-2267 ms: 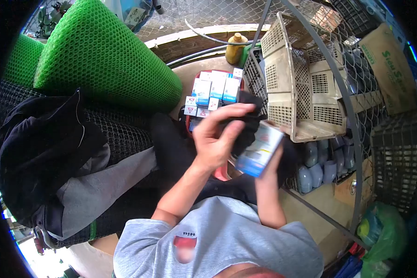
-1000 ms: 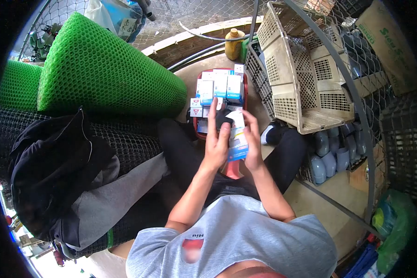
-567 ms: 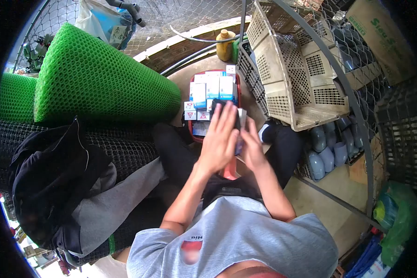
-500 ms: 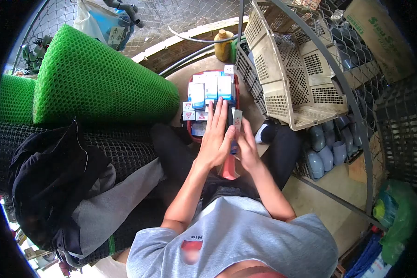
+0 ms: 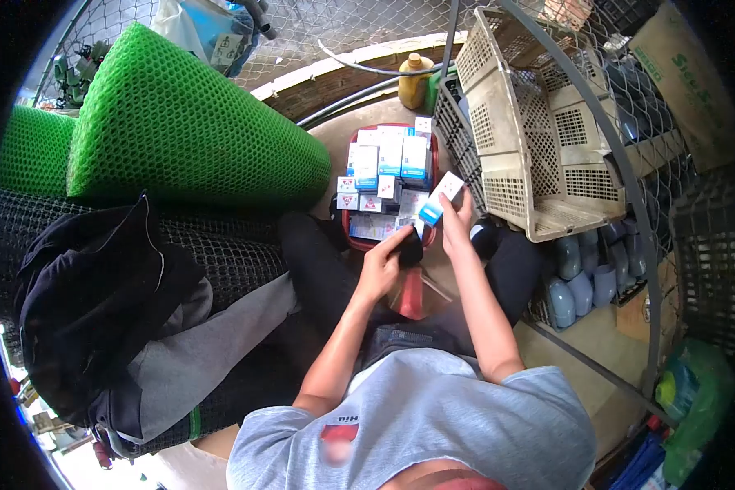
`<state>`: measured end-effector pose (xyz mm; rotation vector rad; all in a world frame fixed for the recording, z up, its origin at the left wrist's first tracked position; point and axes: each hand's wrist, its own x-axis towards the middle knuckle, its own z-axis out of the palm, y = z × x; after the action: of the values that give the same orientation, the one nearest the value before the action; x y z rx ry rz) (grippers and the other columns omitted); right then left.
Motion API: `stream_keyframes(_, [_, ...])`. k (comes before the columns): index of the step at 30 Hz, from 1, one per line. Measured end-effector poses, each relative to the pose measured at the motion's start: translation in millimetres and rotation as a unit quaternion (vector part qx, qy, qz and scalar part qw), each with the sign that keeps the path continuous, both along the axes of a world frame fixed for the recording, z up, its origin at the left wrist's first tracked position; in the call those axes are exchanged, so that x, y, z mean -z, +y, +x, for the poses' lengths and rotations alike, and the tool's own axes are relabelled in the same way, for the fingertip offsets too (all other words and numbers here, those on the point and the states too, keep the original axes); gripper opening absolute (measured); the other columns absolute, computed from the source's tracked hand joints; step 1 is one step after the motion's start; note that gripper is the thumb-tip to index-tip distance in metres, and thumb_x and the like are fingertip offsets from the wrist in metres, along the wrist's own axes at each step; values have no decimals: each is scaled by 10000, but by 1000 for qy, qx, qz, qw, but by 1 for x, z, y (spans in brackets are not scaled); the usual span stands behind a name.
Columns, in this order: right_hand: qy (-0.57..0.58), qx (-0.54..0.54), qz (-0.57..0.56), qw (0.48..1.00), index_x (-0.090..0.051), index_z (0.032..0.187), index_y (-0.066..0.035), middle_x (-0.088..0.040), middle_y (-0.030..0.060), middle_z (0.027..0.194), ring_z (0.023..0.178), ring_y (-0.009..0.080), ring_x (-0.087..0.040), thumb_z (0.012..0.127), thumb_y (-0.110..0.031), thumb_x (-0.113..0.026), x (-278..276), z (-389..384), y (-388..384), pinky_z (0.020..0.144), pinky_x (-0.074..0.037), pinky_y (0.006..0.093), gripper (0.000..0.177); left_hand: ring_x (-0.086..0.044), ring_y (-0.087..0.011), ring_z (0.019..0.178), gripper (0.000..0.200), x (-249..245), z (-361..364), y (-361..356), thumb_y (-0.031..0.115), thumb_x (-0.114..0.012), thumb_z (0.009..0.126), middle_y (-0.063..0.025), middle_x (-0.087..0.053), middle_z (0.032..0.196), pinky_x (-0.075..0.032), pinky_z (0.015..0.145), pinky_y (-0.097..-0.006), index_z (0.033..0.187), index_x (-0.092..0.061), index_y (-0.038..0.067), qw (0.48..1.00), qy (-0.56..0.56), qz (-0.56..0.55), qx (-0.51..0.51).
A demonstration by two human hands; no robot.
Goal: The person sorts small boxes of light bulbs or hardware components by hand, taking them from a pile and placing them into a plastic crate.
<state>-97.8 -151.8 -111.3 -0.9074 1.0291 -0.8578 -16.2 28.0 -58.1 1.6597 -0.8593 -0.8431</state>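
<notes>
A small white-and-blue cardboard box [image 5: 443, 198] is in my right hand [image 5: 459, 224], tilted to the right, with the fingers wrapped round its side. Just left of it, my left hand [image 5: 380, 265] is closed on a small black object [image 5: 407, 247] whose kind I cannot make out. Beyond both hands a red basket [image 5: 434, 155] stands on the floor between my legs. Several white-and-blue boxes [image 5: 390, 151] are stacked in it, and smaller white boxes with red marks [image 5: 348, 201] sit at its left side.
Rolls of green plastic mesh [image 5: 188, 122] and black mesh lie to the left, with a dark jacket [image 5: 90, 294] on top. At right are a beige plastic crate [image 5: 531, 131], grey-blue boots [image 5: 576, 294] and a wire fence. A yellow bottle [image 5: 415, 82] stands behind the basket.
My hands have moved apart. The right one has carried the box out to the right and tilted it; the left, flat with fingers stretched before, is now closed on the black object.
</notes>
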Motion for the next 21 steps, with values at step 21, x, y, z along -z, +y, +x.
stream_keyframes(21, [343, -9, -276, 898, -402, 1382, -20, -524, 235, 1292, 1195, 411, -537, 727, -269, -928, 118, 78, 22, 1016, -443, 488, 877, -577, -229, 1334, 530, 34, 22, 33, -87, -465, 891, -151, -673, 1367, -388, 1152, -340, 1375, -641, 37, 995, 73, 74, 8])
